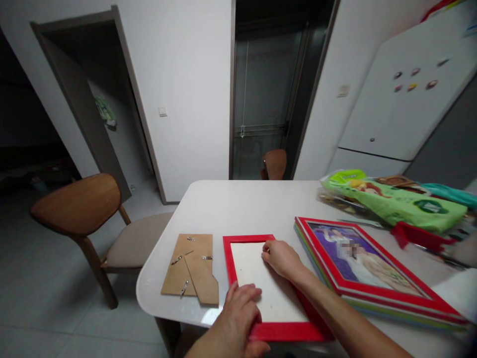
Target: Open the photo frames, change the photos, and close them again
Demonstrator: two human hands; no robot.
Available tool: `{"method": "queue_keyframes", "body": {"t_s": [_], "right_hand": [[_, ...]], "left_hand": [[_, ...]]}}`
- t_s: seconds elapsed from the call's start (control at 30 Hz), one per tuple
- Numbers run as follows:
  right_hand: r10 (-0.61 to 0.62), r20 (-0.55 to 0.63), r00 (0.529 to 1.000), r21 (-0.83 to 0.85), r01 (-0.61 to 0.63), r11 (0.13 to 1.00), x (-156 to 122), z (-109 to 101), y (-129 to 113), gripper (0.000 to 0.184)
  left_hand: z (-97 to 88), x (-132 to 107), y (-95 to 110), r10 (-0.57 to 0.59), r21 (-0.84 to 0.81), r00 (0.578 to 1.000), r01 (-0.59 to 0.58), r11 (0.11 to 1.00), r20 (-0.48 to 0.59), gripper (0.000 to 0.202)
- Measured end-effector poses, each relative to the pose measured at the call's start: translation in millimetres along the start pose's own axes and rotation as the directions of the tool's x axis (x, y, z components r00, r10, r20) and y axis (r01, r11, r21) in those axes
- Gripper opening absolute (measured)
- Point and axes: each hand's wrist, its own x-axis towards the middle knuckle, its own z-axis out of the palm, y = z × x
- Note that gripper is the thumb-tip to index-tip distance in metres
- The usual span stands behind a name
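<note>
A red picture frame lies face down on the white table, with a white sheet inside it. My left hand rests on the frame's near edge, fingers curled and pressing the white sheet. My right hand lies on the sheet's far right corner, fingertips pinched against it. A brown backing board with metal clips lies flat just left of the frame.
A stack of colourful frames with a photo on top lies to the right. Green snack bags sit behind it. A wooden chair stands left of the table. A fridge stands at the back right.
</note>
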Motion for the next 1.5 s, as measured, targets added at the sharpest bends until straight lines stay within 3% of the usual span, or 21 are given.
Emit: {"method": "queue_keyframes", "body": {"t_s": [0.1, 0.17, 0.27, 0.37, 0.43, 0.53, 0.67, 0.83, 0.93, 1.0, 1.1, 1.23, 1.33, 1.5], "right_hand": [[-0.095, -0.033, 0.995, -0.018, 0.095, 0.995, -18.8, -0.5, -1.8, 0.020], [-0.143, -0.053, 0.988, -0.031, 0.142, 0.989, -32.7, -1.0, -5.0, 0.021], [-0.222, -0.110, 0.969, 0.031, 0.227, 0.973, -51.7, 0.7, -24.3, 0.025], [-0.335, -0.121, 0.934, 0.184, 0.353, 0.917, -65.1, 7.7, -64.9, 0.027], [-0.397, -0.090, 0.913, 0.231, 0.407, 0.884, -68.7, 15.4, -96.2, 0.031], [-0.378, -0.056, 0.924, 0.237, 0.380, 0.894, -64.2, 28.4, -132.4, 0.041], [-0.334, -0.036, 0.942, 0.341, 0.326, 0.882, -51.0, 32.0, -146.4, 0.043], [-0.340, -0.128, 0.932, 0.453, 0.360, 0.816, -58.1, -4.7, -120.2, 0.049], [-0.345, -0.160, 0.925, 0.489, 0.378, 0.786, -73.5, -33.7, -90.6, 0.043], [-0.313, -0.155, 0.937, 0.522, 0.347, 0.779, -82.5, -49.1, -71.7, 0.040], [-0.260, -0.210, 0.942, 0.536, 0.334, 0.775, -88.8, -65.2, -52.4, 0.037], [-0.253, -0.326, 0.911, 0.438, 0.382, 0.814, -86.7, -80.8, -36.2, 0.037], [-0.244, -0.324, 0.914, 0.356, 0.357, 0.864, -84.7, -87.1, -14.3, 0.035], [-0.195, -0.172, 0.966, 0.290, 0.239, 0.927, -90.2, -75.2, 37.4, 0.033]], "left_hand": [[-13.6, -7.3, -0.8, 0.006, 0.020, 0.999, -0.006, 1.000, -0.035, 0.039], [-28.8, -19.0, -13.2, -0.032, 0.076, 0.989, 0.043, 0.996, -0.144, 0.035], [-50.0, -44.8, -50.4, -0.202, 0.190, 0.911, 0.284, 0.940, -0.361, 0.033], [-57.3, -71.0, -87.9, -0.366, 0.265, 0.815, 0.512, 0.817, -0.450, 0.046], [-54.3, -83.6, -101.2, -0.369, 0.289, 0.808, 0.529, 0.798, -0.459, 0.048], [-47.1, -93.5, -104.7, -0.315, 0.312, 0.828, 0.485, 0.816, -0.464, 0.042], [-46.5, -95.5, -102.8, -0.260, 0.337, 0.830, 0.458, 0.823, -0.494, 0.042], [-56.2, -82.3, -86.6, -0.069, 0.423, 0.850, 0.328, 0.845, -0.523, 0.043], [-62.2, -63.6, -57.1, 0.056, 0.452, 0.825, 0.249, 0.856, -0.562, 0.041], [-66.9, -49.0, -34.4, 0.113, 0.456, 0.832, 0.179, 0.872, -0.543, 0.044], [-76.6, -28.7, -5.2, 0.156, 0.429, 0.823, 0.116, 0.896, -0.546, 0.045], [-83.7, -9.7, 20.7, 0.128, 0.290, 0.764, 0.079, 0.954, -0.632, 0.047], [-68.2, 0.3, 30.5, 0.068, 0.138, 0.768, 0.027, 0.990, -0.637, 0.052], [-10.4, 18.1, 28.0, -0.007, -0.066, 0.896, -0.025, 0.997, -0.445, 0.063]]}}
